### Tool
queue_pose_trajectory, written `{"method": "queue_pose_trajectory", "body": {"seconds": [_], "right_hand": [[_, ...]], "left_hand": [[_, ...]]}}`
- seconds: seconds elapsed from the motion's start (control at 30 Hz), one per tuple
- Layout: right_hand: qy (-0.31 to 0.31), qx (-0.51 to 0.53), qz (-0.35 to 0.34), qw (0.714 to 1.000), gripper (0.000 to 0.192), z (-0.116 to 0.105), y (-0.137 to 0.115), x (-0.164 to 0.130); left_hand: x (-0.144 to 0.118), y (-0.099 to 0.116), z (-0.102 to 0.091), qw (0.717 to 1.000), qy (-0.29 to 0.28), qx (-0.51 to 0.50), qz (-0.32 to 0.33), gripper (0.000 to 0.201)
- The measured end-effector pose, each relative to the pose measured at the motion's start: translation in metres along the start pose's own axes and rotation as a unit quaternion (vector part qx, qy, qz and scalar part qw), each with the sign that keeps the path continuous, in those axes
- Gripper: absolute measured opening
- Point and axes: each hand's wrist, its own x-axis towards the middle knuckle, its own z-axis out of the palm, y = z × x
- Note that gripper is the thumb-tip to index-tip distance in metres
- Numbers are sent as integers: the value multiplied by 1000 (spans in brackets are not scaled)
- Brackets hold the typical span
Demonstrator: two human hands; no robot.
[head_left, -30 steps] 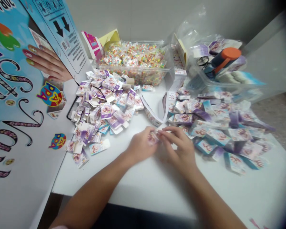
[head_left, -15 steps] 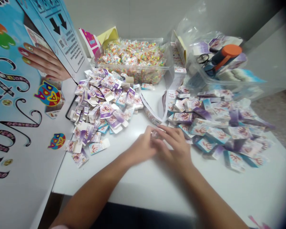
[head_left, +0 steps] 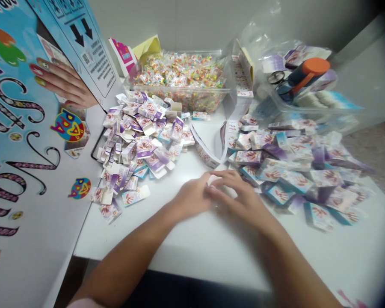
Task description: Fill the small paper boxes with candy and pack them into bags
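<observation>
Fingers of both hands pinched together over one small item at the table's middle; left hand [head_left: 192, 197] and right hand [head_left: 244, 197] meet fingertip to fingertip, closed on a small white-and-purple printed cardboard carton [head_left: 213, 182]. Only a pale sliver of the carton shows between the fingers; the rest is covered, so whether its flaps are tucked cannot be told.

Judgement on the work: with a carton this slight, hold the body lightly with one hand so the walls stay square, and let the other hand's fingertips do the folding. Pressing hard would likely crush it.

The carton appears to match the loose ones nearby: white card, purple bands, a reddish hand motif.

Outward from the hands:
- Left: heap of open cartons with flaps sticking up [head_left: 141, 141], on the white tabletop [head_left: 192, 252].
- Right: wider spread of flatter, closed-looking cartons [head_left: 295, 171], just beside the right hand.
- Between the heaps: a folded printed card strip [head_left: 208, 152].
- Behind: clear plastic tub of multicoloured small packets [head_left: 182, 79].
- Far right: clear bin holding an orange-capped tool [head_left: 304, 72] and scissors.
- Far left: large blue printed display board [head_left: 28, 141], leaning against the table edge.
</observation>
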Motion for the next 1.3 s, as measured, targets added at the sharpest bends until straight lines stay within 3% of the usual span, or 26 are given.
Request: {"method": "queue_pose_trajectory", "body": {"seconds": [0.17,0.4,0.47,0.53,0.6,0.67,0.8,0.93,1.0,1.13,1.3], "right_hand": [[-93,25,-3,995,27,-3,-2,1],[-45,77,16,996,28,7,3,4],[-6,49,8,999,24,14,7,3],[74,10,-10,997,15,22,7,1],[164,-21,-42,985,11,26,4,0],[201,-45,-88,975,10,27,-1,-1],[145,-77,-134,977,16,21,-6,-1],[110,-63,-101,987,20,17,-5,0],[107,-57,-82,989,20,19,-4,0],[140,-69,-103,982,17,23,-4,-1],[151,-95,-140,974,22,20,-3,1]], "left_hand": [[1,-1,-2,998,20,-4,52,34],[2,2,2,998,17,-28,50,37],[2,0,2,998,19,-49,39,39],[1,-2,1,997,15,-79,17,37],[0,-2,0,994,3,-113,-5,32],[-1,-1,-1,988,-13,-155,-13,32],[-1,-1,-4,958,-40,-284,1,38],[5,-11,1,895,-38,-444,-37,36],[9,-16,4,877,-18,-476,-63,41],[12,-17,7,880,8,-465,-93,49],[12,-5,1,886,8,-449,-113,33]]}}
